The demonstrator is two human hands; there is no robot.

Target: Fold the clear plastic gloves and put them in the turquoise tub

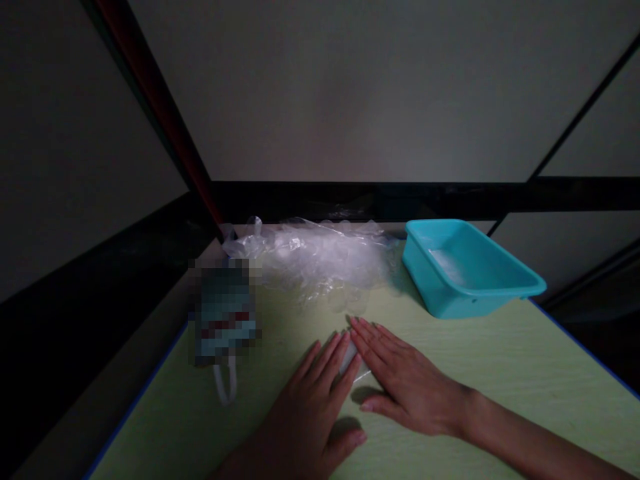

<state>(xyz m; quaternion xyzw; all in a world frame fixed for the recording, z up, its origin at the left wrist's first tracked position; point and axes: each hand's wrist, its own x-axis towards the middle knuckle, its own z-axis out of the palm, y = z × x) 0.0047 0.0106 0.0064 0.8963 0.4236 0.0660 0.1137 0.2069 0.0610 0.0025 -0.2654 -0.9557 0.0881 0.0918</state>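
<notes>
A small whitish, see-through piece lies on the pale green table, mostly covered by my hands. My left hand rests flat over its left side, fingers stretched out and a little apart. From the right, my right hand lies flat with its fingers extended, their tips near those of my left hand. A thin pale edge of the piece shows between the two hands. Neither hand is wrapped round anything.
Crumpled clear plastic is heaped at the back of the table. A turquoise basin with something whitish inside stands at the back right. On the left lies a blurred-out item with a white strap. A wall rises behind.
</notes>
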